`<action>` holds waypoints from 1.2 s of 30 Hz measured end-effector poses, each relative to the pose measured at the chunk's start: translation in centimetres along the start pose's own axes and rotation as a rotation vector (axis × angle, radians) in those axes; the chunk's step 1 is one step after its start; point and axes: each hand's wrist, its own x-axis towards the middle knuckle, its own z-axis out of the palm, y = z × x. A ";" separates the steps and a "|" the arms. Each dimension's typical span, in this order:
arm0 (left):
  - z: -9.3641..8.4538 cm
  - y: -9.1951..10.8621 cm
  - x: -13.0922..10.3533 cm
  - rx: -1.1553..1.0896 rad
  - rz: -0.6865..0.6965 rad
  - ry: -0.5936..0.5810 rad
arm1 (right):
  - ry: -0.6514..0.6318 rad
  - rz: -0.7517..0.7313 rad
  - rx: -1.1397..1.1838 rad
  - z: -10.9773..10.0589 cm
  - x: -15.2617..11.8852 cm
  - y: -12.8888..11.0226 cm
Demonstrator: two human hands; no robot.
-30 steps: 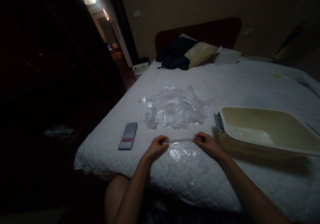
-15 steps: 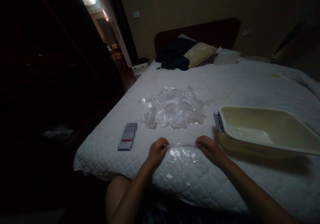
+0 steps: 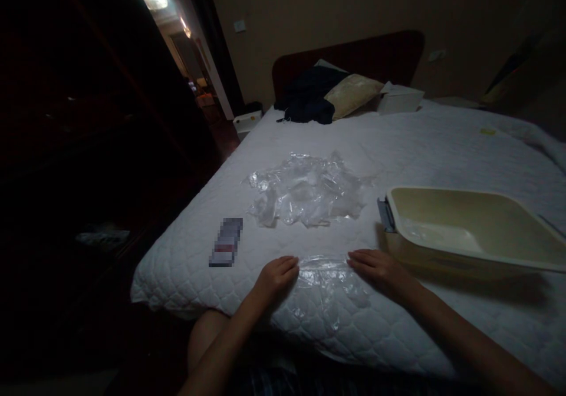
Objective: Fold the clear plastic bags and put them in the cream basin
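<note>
A clear plastic bag (image 3: 325,284) lies on the white quilted bed near its front edge, crinkled and shiny, its top edge running straight across. My left hand (image 3: 279,273) rests at the left end of that edge, fingers stretched out flat. At the right end my right hand (image 3: 375,265) lies likewise, with its fingers extended and the tips touching the plastic. Neither hand grips the bag. Beyond them spreads a loose heap of crumpled clear plastic bags (image 3: 305,190).
A cream plastic bin (image 3: 460,254) with a grey side latch stands on the bed at right. A blurred-out flat object (image 3: 226,243) lies at left. Dark cloth (image 3: 309,92), a beige pillow (image 3: 356,95) and a white box (image 3: 401,99) sit by the headboard (image 3: 354,54).
Both hands have gone from pinching the bag's top corners to lying flat with fingers extended. The bag's top edge now rests on the bed.
</note>
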 end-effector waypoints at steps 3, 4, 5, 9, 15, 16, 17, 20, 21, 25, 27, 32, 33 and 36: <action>0.1 0.2 -0.1 0.065 0.021 -0.053 | -0.005 0.051 0.067 0.1 -0.3 0.2; 0.1 0.3 -0.2 0.083 0.034 -0.076 | -0.004 0.079 0.118 0.2 -0.3 0.3; 0.2 0.3 -0.2 0.093 0.051 -0.097 | -0.002 0.113 0.182 0.5 -0.4 0.4; 0.7 0.3 -0.3 0.082 0.077 -0.144 | 0.067 0.407 0.512 1.2 -0.2 0.6; 0.9 0.4 -0.3 0.075 0.076 -0.152 | 0.379 0.816 0.814 0.0 2.2 -0.5; 0.9 0.4 -0.3 0.076 0.074 -0.153 | 0.441 0.841 0.845 -0.3 3.1 -1.1; 0.9 0.5 -0.3 0.078 0.071 -0.155 | 0.490 0.849 0.889 -0.5 4.1 -1.8; 1.0 0.4 -0.4 0.079 0.075 -0.160 | 0.513 0.866 1.160 0.2 7.6 -4.9; 1.1 0.4 -0.4 0.082 0.078 -0.162 | 0.500 0.888 1.310 0.9 8.7 -6.0; 1.1 0.4 -0.5 0.093 0.077 -0.153 | 0.474 1.067 1.676 4.8 11.0 -9.1; 1.1 0.5 -0.5 0.088 0.069 -0.142 | 0.510 1.124 1.667 6.4 10.7 -9.3; 1.0 0.7 -0.5 0.089 0.041 -0.149 | 0.533 1.104 1.562 7.2 7.6 -7.5; 1.0 0.7 -0.5 0.094 0.041 -0.152 | 0.539 1.104 1.538 6.9 6.9 -7.0; 0.9 0.7 -0.5 0.099 0.043 -0.164 | 0.540 1.087 1.447 6.0 5.1 -5.3</action>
